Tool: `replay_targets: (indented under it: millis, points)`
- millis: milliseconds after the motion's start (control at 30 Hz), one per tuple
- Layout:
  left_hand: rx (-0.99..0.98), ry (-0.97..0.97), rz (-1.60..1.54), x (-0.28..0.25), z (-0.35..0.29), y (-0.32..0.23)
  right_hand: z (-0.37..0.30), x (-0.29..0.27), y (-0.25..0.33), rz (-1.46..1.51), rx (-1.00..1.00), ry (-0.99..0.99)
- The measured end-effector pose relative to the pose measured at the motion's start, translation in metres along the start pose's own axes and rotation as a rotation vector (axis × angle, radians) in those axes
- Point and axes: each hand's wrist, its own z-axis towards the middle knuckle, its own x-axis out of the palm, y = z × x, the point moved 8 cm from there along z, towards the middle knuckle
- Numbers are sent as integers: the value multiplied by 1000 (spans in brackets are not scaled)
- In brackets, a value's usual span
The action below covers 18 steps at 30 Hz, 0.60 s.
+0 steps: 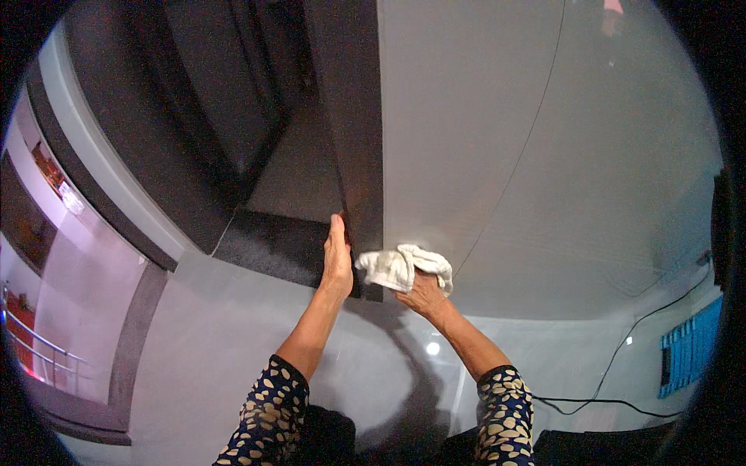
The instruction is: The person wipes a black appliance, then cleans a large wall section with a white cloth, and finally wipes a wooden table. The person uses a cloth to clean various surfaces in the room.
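A crumpled white cloth (391,269) is bunched around my right hand (424,292), covering most of its fingers. The cloth lies over the bottom of a dark upright door frame (359,116), where it meets a pale grey-white wall panel (544,194). Just left of the cloth, my left hand (337,260) holds nothing. Its fingers stretch up along the inner edge of the dark frame and look flat against it. Both forearms reach up from below in navy sleeves with cream spots.
Beyond the frame at left is a dark doorway with a dark threshold slab (268,241). Glossy light floor (202,349) spreads below. A black cable (598,400) runs along the right side near a blue ribbed item (691,342). A metal railing (47,342) stands far left.
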Motion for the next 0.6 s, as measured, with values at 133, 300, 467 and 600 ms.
replay_targets:
  millis: [133,300,467,600]
  points:
    - [32,10,-42,-1,-2,-2,72,-125,40,-254,-258,-372]
    - [71,-23,-108,-2,5,3,115,-212,76,-533,-187,-821]
    - [13,-80,-399,-4,9,11,127,-147,99,-544,-499,-342]
    - [-106,-289,-553,-23,0,22,90,-61,86,-825,-764,-40]
